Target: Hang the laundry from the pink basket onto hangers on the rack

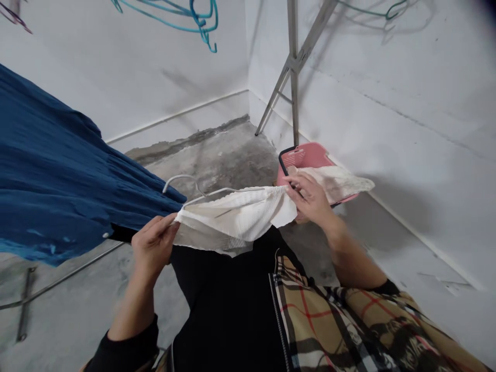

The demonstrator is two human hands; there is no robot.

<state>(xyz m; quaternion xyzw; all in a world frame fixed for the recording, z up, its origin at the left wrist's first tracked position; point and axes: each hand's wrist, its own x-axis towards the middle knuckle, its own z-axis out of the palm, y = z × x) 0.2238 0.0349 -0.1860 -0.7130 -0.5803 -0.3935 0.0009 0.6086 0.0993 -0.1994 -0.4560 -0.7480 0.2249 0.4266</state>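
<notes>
A white textured garment (pixel 236 217) is stretched between my two hands over a white hanger (pixel 186 181), whose hook sticks up at the left. My left hand (pixel 153 245) pinches the garment's left end, fingers closed. My right hand (pixel 310 199) grips the right end, fingers curled on the cloth. Behind my right hand a pink laundry basket (pixel 310 155) stands on the floor with another pale cloth (pixel 341 183) draped over its rim.
A blue garment (pixel 58 175) hangs at the left. Metal drying rack legs (pixel 292 72) rise in the corner, and a low rack bar (pixel 58 281) crosses the floor at left. Teal hangers (pixel 194 18) hang overhead. White walls close in behind and to the right.
</notes>
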